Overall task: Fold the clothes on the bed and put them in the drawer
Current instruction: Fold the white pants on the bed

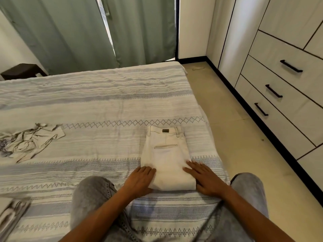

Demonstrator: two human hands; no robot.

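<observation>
The folded trousers [166, 158] lie on the bed [104, 105], waistband on the far side, fold nearest the person; the left hand [140, 179] and right hand [203, 178] rest flat against the near corners, fingers straight, gripping nothing; judged next: slide both palms under the fold and lift level, lest layers slip; a crumpled shirt [26, 142] lies well left of the trousers; the shut drawers [274, 91] stand to their right.
</observation>
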